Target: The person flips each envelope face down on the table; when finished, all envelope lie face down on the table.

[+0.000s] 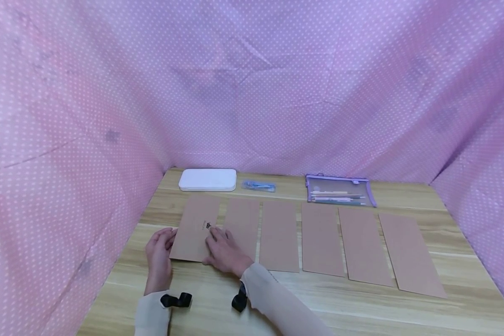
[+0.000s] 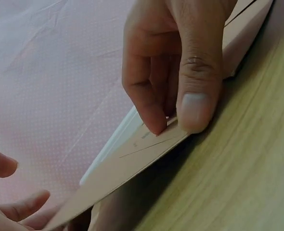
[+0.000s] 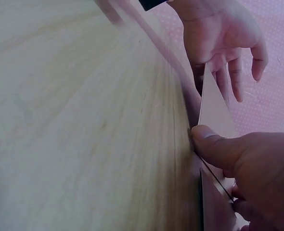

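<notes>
A brown notebook (image 1: 189,233) with a small dark crown print lies at the left end of a row on the wooden table. At its left edge is my left hand (image 1: 159,256). The right wrist view shows that hand's (image 3: 224,41) fingers loosely spread, with the notebook's raised corner against them. My right hand (image 1: 227,252) is on the notebook's right half, fingers bent over the cover beside the print. Its thumb (image 2: 196,113) is at the near edge in the left wrist view, pinching there with the fingertips. A shadow shows beneath the notebook's near edge.
Several more plain brown notebooks (image 1: 279,238) continue the row to the right. Behind it are a white case (image 1: 207,180), a small blue packet (image 1: 258,186) and a purple-edged zip pouch (image 1: 338,178) with pencils. Pink dotted cloth (image 1: 256,107) hangs around the table (image 1: 424,196).
</notes>
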{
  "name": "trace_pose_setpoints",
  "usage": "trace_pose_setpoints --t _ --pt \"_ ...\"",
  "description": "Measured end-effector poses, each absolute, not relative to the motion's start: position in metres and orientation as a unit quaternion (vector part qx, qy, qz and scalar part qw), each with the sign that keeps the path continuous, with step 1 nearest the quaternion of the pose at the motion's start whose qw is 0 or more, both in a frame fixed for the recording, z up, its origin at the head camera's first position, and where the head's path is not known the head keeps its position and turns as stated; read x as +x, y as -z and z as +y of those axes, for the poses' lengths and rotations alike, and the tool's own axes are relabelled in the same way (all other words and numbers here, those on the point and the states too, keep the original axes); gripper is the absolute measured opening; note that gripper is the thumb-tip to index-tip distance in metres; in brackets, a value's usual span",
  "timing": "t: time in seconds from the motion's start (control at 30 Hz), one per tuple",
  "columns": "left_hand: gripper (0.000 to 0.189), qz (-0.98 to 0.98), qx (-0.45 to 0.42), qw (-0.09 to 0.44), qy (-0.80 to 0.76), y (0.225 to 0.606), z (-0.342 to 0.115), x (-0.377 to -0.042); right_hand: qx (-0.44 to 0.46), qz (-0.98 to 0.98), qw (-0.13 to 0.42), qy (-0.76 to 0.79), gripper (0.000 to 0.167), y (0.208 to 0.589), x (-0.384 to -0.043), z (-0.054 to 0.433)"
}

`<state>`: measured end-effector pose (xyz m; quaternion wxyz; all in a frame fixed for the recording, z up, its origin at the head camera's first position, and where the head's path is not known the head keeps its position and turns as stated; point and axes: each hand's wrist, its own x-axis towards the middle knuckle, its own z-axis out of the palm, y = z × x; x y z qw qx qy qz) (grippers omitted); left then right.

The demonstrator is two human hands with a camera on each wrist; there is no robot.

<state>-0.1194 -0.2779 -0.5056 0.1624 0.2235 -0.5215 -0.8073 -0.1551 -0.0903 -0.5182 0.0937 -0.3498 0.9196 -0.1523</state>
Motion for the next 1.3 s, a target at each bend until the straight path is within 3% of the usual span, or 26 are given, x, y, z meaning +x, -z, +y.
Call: trace_pose_setpoints --t 0.23,0.57,1.1,1.3 --pt "0.012 -0.467 0.234 0.169 0.836 0.498 -0.28 -0.119 -0.36 0.91 0.085 0.189 0.05 0.517 -0.154 -0.09" --pt "0.029 -0.416 0.106 0.176 0.886 0.497 -0.277 -0.118 -0.314 0.874 0.138 0.344 0.08 0.512 -0.153 -0.094" --pt "0.046 -0.476 -0.019 0.151 0.866 0.506 -0.27 -0.117 -0.294 0.811 0.188 0.469 0.082 0.503 -0.151 -0.095" --pt "0.043 -0.519 0.008 0.137 0.843 0.51 -0.264 -0.119 -0.306 0.797 0.191 0.485 0.085 0.503 -0.152 -0.094"
